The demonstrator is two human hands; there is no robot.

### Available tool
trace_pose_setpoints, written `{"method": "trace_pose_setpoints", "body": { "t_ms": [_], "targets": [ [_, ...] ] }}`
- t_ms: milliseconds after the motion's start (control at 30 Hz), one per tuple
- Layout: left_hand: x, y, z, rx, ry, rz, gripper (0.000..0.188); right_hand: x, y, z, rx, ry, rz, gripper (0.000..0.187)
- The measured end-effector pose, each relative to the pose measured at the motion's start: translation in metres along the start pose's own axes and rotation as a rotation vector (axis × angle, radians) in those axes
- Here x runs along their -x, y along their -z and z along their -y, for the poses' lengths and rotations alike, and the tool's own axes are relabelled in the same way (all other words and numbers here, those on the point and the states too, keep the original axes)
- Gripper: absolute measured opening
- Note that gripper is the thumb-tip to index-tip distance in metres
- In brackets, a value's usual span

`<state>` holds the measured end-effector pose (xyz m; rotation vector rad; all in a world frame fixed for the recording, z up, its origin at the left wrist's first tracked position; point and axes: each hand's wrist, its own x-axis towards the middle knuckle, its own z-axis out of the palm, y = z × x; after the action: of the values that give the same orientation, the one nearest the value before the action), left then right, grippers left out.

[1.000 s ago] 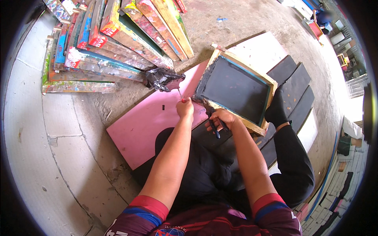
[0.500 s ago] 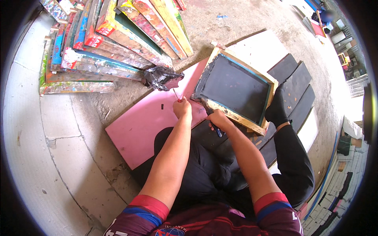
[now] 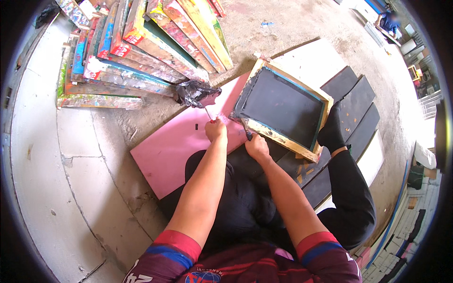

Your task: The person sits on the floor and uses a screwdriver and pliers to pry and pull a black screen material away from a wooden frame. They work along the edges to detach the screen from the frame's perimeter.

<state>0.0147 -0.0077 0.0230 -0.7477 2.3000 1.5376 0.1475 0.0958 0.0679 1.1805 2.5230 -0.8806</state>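
Left fingers (image 3: 215, 129) curled round a thin red-handled tool (image 3: 213, 120), right fingers (image 3: 255, 143) wrapped around black-handled pliers (image 3: 249, 135)

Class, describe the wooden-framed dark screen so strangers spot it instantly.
Find the flat pink board. At its right end, beyond the right hand, sits a dark rectangular screen in a pale wooden frame. Unlike the grouped paint-smeared frames, it lies apart.

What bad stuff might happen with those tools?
The red-handled screwdriver in the left grip might slip and poke something. The pliers in the right grip could slip near the corner of the screen frame. The black-socked foot beside that frame might nudge it.
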Motion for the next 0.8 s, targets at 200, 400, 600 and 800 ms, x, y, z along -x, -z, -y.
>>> {"method": "trace_pose_setpoints", "body": {
  "t_ms": [200,400,600,800],
  "targets": [
    [-0.002,0.008,-0.001,0.129,0.112,0.12,0.033,0.017,-0.002,0.006,-0.029,0.106,0.107,0.042],
    [0.031,0.032,-0.03,0.31,0.341,0.39,0.02,0.02,-0.001,0.019,-0.014,0.204,0.193,0.041],
    [0.012,0.031,-0.015,0.403,0.3,0.404,0.023,0.014,-0.009,-0.003,-0.158,0.425,0.278,0.037],
    [0.003,0.017,-0.008,0.339,0.145,0.139,0.048,0.034,-0.007,-0.03,-0.317,0.323,0.249,0.034]
  ]
}}
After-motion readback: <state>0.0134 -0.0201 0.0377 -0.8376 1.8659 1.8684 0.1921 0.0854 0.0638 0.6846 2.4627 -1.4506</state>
